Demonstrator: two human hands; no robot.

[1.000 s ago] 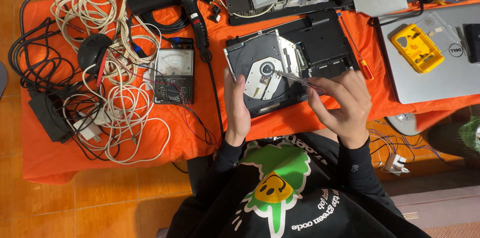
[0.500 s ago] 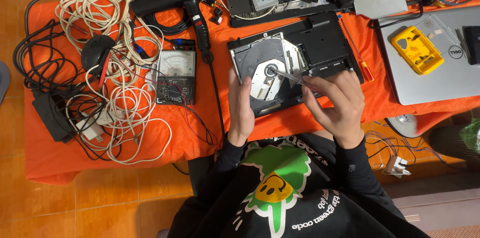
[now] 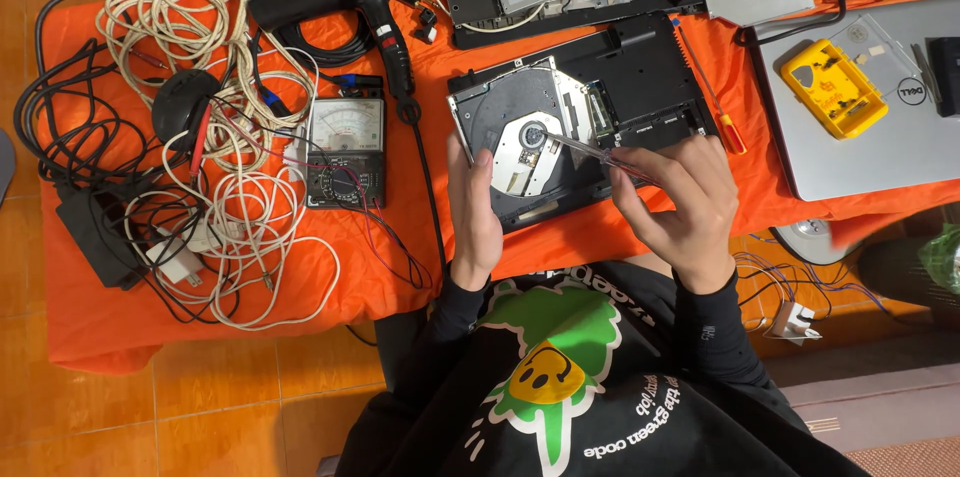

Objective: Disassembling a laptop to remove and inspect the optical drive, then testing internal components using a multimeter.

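Orange cloth (image 3: 250,337) carries the opened black optical drive (image 3: 560,137), left hand (image 3: 475,207) flat on it, right hand (image 3: 675,202) pinching a thin clear-handled screwdriver (image 3: 600,152) whose tip could slip and scratch.

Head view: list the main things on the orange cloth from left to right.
Tangle of white and black cables → analog multimeter with a white dial → opened black optical disc drive → yellow plastic case resting on a silver laptop.
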